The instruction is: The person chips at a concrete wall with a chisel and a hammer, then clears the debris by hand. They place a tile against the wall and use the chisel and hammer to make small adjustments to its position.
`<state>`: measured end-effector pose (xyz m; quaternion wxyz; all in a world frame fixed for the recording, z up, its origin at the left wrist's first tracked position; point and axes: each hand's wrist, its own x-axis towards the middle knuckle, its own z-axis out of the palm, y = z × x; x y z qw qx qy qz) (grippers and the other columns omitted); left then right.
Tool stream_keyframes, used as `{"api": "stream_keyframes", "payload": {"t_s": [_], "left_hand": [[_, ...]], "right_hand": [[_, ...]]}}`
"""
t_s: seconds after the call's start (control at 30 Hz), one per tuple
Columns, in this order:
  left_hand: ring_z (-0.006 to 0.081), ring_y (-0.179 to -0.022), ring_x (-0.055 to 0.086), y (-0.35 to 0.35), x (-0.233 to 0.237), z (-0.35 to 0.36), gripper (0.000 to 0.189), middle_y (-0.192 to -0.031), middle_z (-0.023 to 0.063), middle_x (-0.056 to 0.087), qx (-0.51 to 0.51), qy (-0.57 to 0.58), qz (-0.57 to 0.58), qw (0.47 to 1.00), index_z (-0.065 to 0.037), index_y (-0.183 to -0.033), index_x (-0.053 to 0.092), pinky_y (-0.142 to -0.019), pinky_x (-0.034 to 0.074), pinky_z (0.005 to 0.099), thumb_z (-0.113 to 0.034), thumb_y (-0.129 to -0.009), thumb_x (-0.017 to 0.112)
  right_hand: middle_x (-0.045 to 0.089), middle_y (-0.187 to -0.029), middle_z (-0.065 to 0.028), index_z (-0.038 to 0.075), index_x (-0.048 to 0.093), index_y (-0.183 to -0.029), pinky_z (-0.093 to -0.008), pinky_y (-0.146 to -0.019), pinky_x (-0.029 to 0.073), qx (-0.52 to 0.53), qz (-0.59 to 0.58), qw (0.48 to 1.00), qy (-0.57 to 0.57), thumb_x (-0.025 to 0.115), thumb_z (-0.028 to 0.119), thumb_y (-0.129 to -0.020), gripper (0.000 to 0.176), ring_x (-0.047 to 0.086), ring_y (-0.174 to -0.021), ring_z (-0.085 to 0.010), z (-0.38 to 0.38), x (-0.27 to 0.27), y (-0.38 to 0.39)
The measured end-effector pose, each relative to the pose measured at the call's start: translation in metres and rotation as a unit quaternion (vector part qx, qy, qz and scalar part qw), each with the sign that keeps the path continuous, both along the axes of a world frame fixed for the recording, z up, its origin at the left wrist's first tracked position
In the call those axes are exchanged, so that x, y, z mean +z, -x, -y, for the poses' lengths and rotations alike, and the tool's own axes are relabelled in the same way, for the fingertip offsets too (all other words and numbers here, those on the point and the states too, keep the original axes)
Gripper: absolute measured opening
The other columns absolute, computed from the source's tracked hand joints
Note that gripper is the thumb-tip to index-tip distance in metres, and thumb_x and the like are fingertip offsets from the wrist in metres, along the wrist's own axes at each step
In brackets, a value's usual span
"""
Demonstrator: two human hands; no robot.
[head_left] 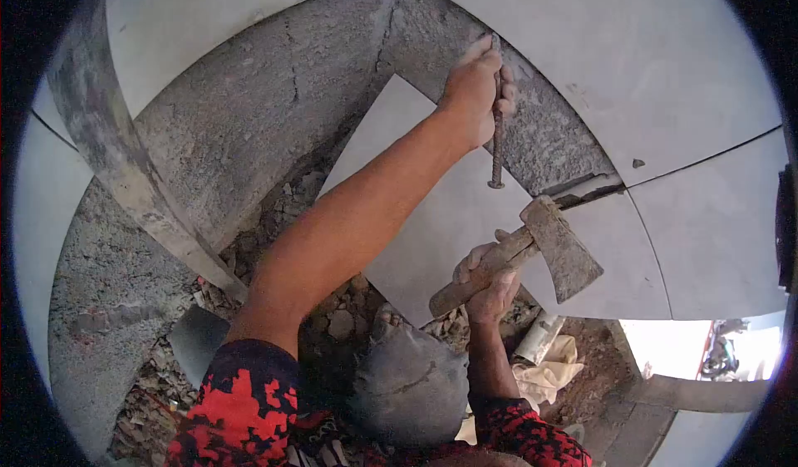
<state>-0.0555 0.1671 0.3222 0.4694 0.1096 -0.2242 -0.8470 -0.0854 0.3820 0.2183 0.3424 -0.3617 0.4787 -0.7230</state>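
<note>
My left hand (480, 93) is closed around a rusty cold chisel (498, 151). The chisel's mushroomed end points back toward me, and its far end lies at the edge of a large pale wall tile (615, 68), beside rough grey mortar (540, 110). Lower and to the right, my right hand (490, 292) grips the wooden handle of a hatchet (564, 251). Its dusty head is apart from the chisel, with the blade turned to the lower right. Behind both hands leans a loose pale tile (440, 243), partly covered by my left forearm.
A worn wooden plank (125, 151) slants down on the left. Broken rubble (341, 321) covers the ground below. Near my right forearm are a pale cylinder (540, 338) and a crumpled cloth or bag (553, 371). A small chip (638, 164) sits on the tiles at right.
</note>
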Motion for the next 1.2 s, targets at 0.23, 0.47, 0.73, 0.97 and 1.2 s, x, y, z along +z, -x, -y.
{"api": "stream_keyframes", "payload": {"t_s": [0.23,0.47,0.73,0.97,1.2], "left_hand": [[0.0142,-0.06,0.043,0.012,0.004,-0.003,0.046,-0.077,0.0058,0.045,0.027,-0.006,0.02,0.999,-0.016,-0.129,0.024,-0.045,0.036,0.0248,-0.012,-0.087,0.042],[0.0162,-0.062,0.046,0.018,0.006,-0.007,0.054,-0.078,0.0064,0.046,0.067,-0.037,0.045,0.996,-0.016,-0.132,0.022,-0.049,0.041,0.0264,-0.009,-0.084,0.047],[0.0155,-0.057,0.044,0.024,0.01,-0.013,0.051,-0.075,0.0063,0.045,0.082,-0.017,0.068,0.994,-0.012,-0.13,0.024,-0.047,0.041,0.0273,-0.009,-0.085,0.047],[0.0142,-0.057,0.041,0.031,0.013,-0.017,0.036,-0.073,0.0048,0.043,0.106,-0.021,0.034,0.994,-0.007,-0.119,0.034,-0.046,0.037,0.0257,-0.009,-0.086,0.046],[0.0126,-0.057,0.039,0.038,0.013,-0.012,0.021,-0.072,0.0036,0.041,0.084,-0.055,-0.026,0.995,-0.008,-0.106,0.039,-0.046,0.035,0.0243,-0.007,-0.086,0.044]], "right_hand": [[0.048,-0.072,-0.0091,-0.003,0.031,-0.116,-0.0282,-0.047,0.039,-0.034,-0.003,0.998,-0.056,0.049,0.06,-0.074,0.078,0.047,-0.054,-0.0161,0.004,-0.014,0.001],[0.047,-0.07,-0.0103,-0.002,0.031,-0.115,-0.0296,-0.047,0.04,-0.058,-0.005,0.997,0.059,0.049,0.058,-0.075,0.074,0.047,-0.052,-0.0175,0.018,-0.01,-0.001],[0.048,-0.069,-0.0109,-0.002,0.031,-0.114,-0.0301,-0.046,0.041,-0.054,-0.029,0.996,0.064,0.052,0.06,-0.072,0.078,0.049,-0.053,-0.0189,0.018,-0.013,0.004],[0.048,-0.068,-0.0101,0.0,0.031,-0.113,-0.0312,-0.048,0.044,-0.056,0.005,0.998,0.003,0.054,0.06,-0.071,0.077,0.049,-0.053,-0.0192,0.02,-0.019,0.007],[0.052,-0.079,-0.0126,0.004,0.03,-0.118,-0.0412,-0.057,0.046,-0.119,0.244,0.935,0.229,0.052,0.052,-0.076,0.067,0.051,-0.062,-0.0255,0.032,-0.038,0.025]]}}
